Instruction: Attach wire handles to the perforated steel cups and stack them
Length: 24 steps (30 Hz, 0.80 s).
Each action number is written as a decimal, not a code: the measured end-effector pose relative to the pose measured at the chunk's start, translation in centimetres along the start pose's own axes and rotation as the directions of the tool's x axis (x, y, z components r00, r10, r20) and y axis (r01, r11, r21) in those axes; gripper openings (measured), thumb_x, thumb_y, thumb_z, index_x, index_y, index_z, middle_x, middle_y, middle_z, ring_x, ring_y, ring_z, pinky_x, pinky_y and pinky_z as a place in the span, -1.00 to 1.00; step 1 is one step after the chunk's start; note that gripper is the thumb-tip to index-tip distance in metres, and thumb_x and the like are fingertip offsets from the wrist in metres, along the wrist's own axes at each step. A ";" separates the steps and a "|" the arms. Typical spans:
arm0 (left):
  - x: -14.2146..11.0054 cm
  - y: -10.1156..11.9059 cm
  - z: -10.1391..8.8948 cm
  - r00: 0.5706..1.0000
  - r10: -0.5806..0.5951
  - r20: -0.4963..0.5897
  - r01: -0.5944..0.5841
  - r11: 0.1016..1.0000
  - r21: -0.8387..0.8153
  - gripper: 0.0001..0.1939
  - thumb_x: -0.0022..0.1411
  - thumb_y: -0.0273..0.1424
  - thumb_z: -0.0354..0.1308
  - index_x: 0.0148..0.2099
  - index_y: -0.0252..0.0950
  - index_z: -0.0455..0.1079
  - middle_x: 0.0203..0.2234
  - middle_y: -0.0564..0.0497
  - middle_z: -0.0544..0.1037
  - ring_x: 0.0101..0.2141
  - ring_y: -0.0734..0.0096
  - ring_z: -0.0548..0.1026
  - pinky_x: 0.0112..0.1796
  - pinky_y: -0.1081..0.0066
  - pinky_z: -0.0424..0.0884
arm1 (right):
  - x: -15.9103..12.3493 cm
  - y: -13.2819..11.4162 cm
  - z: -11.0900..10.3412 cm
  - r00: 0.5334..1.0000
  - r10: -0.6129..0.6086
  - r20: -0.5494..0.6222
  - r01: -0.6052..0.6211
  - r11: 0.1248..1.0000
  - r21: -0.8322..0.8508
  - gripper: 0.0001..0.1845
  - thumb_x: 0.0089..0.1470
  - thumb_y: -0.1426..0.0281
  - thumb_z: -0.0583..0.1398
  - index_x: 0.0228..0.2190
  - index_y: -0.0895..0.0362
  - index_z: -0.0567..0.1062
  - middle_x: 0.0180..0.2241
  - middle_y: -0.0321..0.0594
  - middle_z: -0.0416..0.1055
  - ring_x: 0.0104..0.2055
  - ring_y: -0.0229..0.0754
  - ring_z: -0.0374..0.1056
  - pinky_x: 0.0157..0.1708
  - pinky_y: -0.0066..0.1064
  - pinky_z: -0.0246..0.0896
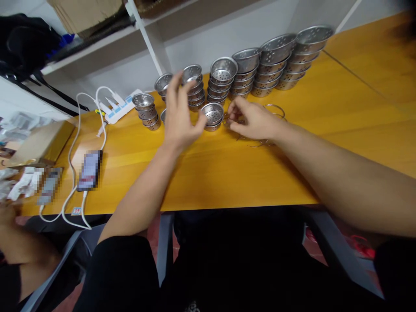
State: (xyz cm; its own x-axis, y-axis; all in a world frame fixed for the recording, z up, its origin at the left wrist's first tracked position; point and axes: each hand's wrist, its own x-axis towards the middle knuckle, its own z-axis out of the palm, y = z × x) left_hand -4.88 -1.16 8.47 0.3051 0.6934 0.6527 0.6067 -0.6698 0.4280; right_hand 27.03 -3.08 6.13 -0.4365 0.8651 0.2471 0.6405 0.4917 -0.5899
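Note:
My left hand (180, 119) is open, fingers raised and spread, just left of a short stack of small perforated metal cups (212, 115). Its thumb tip is close to the cup rim; whether they touch I cannot tell. On the right side of that stack, my right hand (251, 119) has its fingers curled together at thin metal wire rings (279, 108). A wire shows at these fingertips, apparently pinched, though the hand partly hides it. Behind both hands stand taller stacks of perforated cups, among them a middle stack (223, 73) and a wide one (312, 41).
At the left stand a small cup stack (147, 110) and a white power strip (121, 108). White cables run to a phone (89, 171) near a second phone (50, 186). A cardboard box (45, 141) lies farther left, near another person's arm (26, 255). White shelving (191, 34) rises behind the wooden table (227, 177).

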 end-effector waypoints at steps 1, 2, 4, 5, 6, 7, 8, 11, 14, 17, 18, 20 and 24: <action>0.4 -0.3 -1.8 0.999 -0.050 0.000 0.050 0.999 0.012 -0.15 0.49 0.00 0.69 0.61 0.06 0.40 0.81 -0.13 0.32 0.87 -0.47 0.18 0.89 -0.38 0.18 | 0.0 -0.2 -0.1 1.000 0.001 0.028 -0.001 1.000 -0.021 -0.74 0.49 0.26 0.33 0.13 0.00 0.66 0.03 0.02 0.77 0.03 0.21 0.70 0.21 0.08 0.68; 0.7 -0.9 -3.3 0.995 -0.102 -0.004 0.102 0.995 0.018 -0.19 0.48 0.00 0.71 0.57 0.05 0.43 0.74 -0.14 0.41 0.81 -0.45 0.29 0.85 -0.40 0.28 | 0.0 -0.3 -0.2 0.998 -0.014 0.061 0.016 0.999 -0.038 -0.83 0.49 0.26 0.33 0.03 -0.02 0.68 0.01 0.01 0.78 0.03 0.20 0.70 0.22 0.08 0.67; 0.6 -3.0 -5.5 0.979 -0.202 0.002 0.202 0.979 0.037 -0.19 0.45 0.02 0.75 0.50 0.00 0.45 0.59 -0.16 0.55 0.70 -0.40 0.42 0.79 -0.45 0.38 | 0.1 -0.5 0.0 0.992 -0.063 0.112 0.069 0.996 -0.055 -0.82 0.52 0.20 0.32 -0.01 -0.04 0.73 0.06 0.01 0.81 0.09 0.22 0.72 0.29 0.09 0.64; 0.3 -4.2 -6.1 0.969 -0.249 0.004 0.248 0.967 0.052 -0.17 0.43 0.01 0.77 0.49 -0.04 0.45 0.54 -0.18 0.58 0.69 -0.40 0.44 0.78 -0.47 0.38 | 0.1 -0.5 0.2 0.988 -0.090 0.124 0.097 0.994 -0.050 -0.75 0.54 0.16 0.31 0.04 -0.04 0.76 0.11 0.03 0.82 0.14 0.25 0.73 0.33 0.11 0.63; -0.3 -5.3 -6.3 0.957 -0.291 0.005 0.290 0.954 0.071 -0.13 0.39 -0.01 0.79 0.50 -0.08 0.45 0.52 -0.23 0.58 0.68 -0.43 0.45 0.77 -0.49 0.37 | 0.2 -0.5 0.4 0.985 -0.116 0.127 0.122 0.992 -0.039 -0.68 0.56 0.12 0.31 0.12 -0.04 0.79 0.18 0.05 0.83 0.21 0.29 0.74 0.38 0.14 0.62; -1.0 -6.3 -6.3 0.943 -0.332 0.008 0.330 0.940 0.090 -0.07 0.34 -0.03 0.82 0.52 -0.12 0.44 0.52 -0.28 0.57 0.68 -0.47 0.46 0.77 -0.51 0.37 | 0.3 -0.4 0.7 0.982 -0.138 0.126 0.143 0.989 -0.026 -0.60 0.58 0.08 0.31 0.21 -0.04 0.80 0.25 0.07 0.82 0.28 0.33 0.74 0.42 0.18 0.61; -1.7 -7.1 -6.1 0.930 -0.368 0.006 0.365 0.925 0.106 -0.01 0.28 -0.05 0.85 0.53 -0.15 0.43 0.53 -0.33 0.56 0.68 -0.51 0.47 0.76 -0.51 0.37 | 0.4 -0.4 0.9 0.980 -0.158 0.124 0.161 0.987 -0.014 -0.53 0.59 0.05 0.31 0.29 -0.04 0.80 0.32 0.09 0.81 0.35 0.36 0.72 0.47 0.22 0.59; -3.5 -8.2 -4.9 0.901 -0.433 0.005 0.430 0.897 0.103 0.07 0.18 -0.09 0.91 0.52 -0.17 0.42 0.48 -0.35 0.58 0.62 -0.52 0.54 0.72 -0.51 0.42 | 0.5 -0.2 1.5 0.970 -0.211 0.120 0.212 0.977 0.007 -0.44 0.61 0.02 0.32 0.41 -0.04 0.80 0.41 0.10 0.78 0.45 0.41 0.69 0.55 0.29 0.55; -4.0 -8.0 -3.6 0.890 -0.455 -0.010 0.455 0.887 0.079 -0.06 0.19 -0.13 0.90 0.42 -0.17 0.48 0.35 -0.28 0.64 0.53 -0.45 0.62 0.68 -0.48 0.47 | 0.6 -0.1 1.9 0.955 -0.265 0.136 0.265 0.964 0.018 -0.44 0.64 0.01 0.32 0.44 -0.07 0.80 0.43 0.05 0.79 0.48 0.40 0.69 0.60 0.34 0.51; -3.6 -7.5 -2.7 0.877 -0.477 -0.059 0.481 0.870 0.105 -0.14 0.16 -0.21 0.91 0.32 -0.19 0.51 0.27 -0.26 0.63 0.53 -0.44 0.59 0.70 -0.43 0.48 | 0.7 -0.2 2.6 0.929 -0.331 0.166 0.329 0.943 0.043 -0.40 0.68 0.01 0.31 0.51 -0.06 0.76 0.53 0.02 0.74 0.56 0.38 0.65 0.69 0.39 0.41; -3.5 -7.4 -2.6 0.873 -0.483 -0.072 0.488 0.865 0.111 -0.14 0.15 -0.23 0.91 0.31 -0.20 0.51 0.26 -0.26 0.62 0.54 -0.44 0.58 0.70 -0.43 0.47 | 0.8 -0.2 2.9 0.923 -0.344 0.171 0.340 0.939 0.051 -0.37 0.69 -0.01 0.31 0.54 -0.04 0.75 0.57 0.03 0.71 0.59 0.39 0.62 0.71 0.41 0.39; -3.4 -7.3 -2.3 0.869 -0.488 -0.079 0.494 0.863 0.106 -0.14 0.15 -0.26 0.91 0.31 -0.19 0.50 0.26 -0.24 0.61 0.54 -0.42 0.58 0.71 -0.42 0.46 | 0.8 -0.2 3.4 0.924 -0.341 0.172 0.337 0.940 0.057 -0.32 0.69 -0.04 0.32 0.58 -0.02 0.71 0.64 0.04 0.63 0.64 0.40 0.59 0.74 0.43 0.35; -3.7 -7.7 -1.9 0.888 -0.455 -0.063 0.459 0.886 0.061 -0.16 0.23 -0.29 0.86 0.35 -0.15 0.44 0.34 -0.22 0.59 0.53 -0.34 0.61 0.69 -0.35 0.48 | 0.9 -0.1 3.4 0.937 -0.299 0.180 0.296 0.954 0.043 -0.31 0.66 -0.08 0.34 0.53 0.01 0.75 0.59 0.09 0.68 0.61 0.43 0.61 0.72 0.44 0.37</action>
State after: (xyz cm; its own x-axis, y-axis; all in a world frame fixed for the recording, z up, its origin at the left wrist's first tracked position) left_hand -12.07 0.91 3.91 -0.0512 0.9042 0.4240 0.7228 -0.2594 0.6405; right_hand 24.42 -2.66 3.79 -0.7142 0.6458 0.2699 0.4547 0.7212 -0.5226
